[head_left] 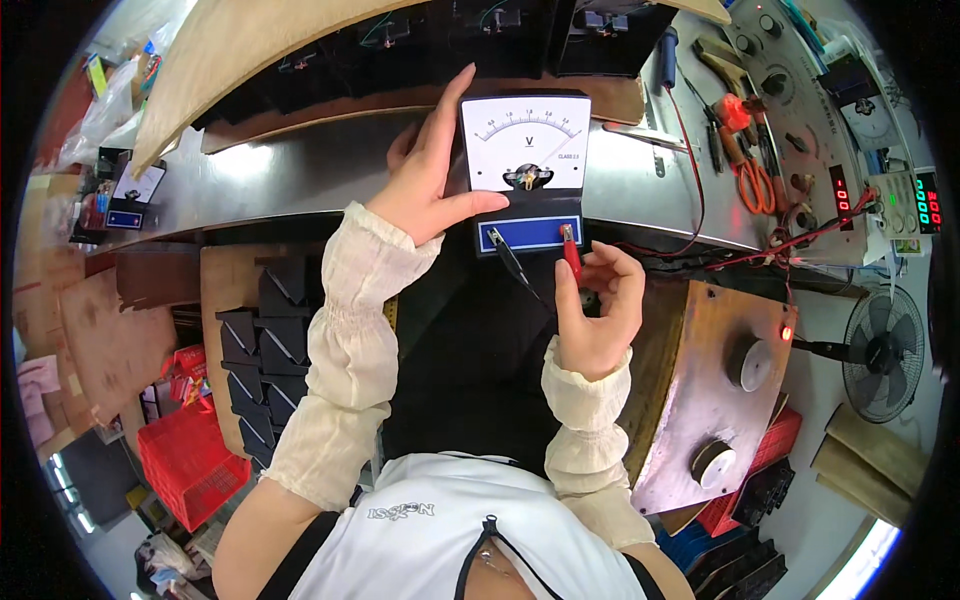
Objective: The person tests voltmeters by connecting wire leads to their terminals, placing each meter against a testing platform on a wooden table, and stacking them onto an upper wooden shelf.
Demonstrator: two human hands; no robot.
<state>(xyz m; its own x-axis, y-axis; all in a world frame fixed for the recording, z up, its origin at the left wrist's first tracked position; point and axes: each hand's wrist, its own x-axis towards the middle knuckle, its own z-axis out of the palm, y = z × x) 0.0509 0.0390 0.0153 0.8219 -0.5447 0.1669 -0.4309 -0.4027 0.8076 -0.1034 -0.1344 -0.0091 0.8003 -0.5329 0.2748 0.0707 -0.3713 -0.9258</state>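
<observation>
So the left hand [428, 190] is gripping the meter [528, 203] by its left side; right hand [604, 310] is sitting below its bottom-right corner, fingers pinching the red clip [571, 254], tip pointing up.

Cream gathered sleeve covers [352, 350], white top [435, 495], black front zip [490, 524]

Looks onto a metal workbench [310, 178], shiny with reflected light [245, 160], with a broad wooden shelf [240, 50] above its far side. Shows, right of the workbench, a black fan [883, 342] before a whitish wall [815, 385] and, nearer, a bright bluish strip [868, 562], window or lamp hard to tell. Includes brown boards [115, 350] and a red crate [190, 465] left of the workbench.
</observation>
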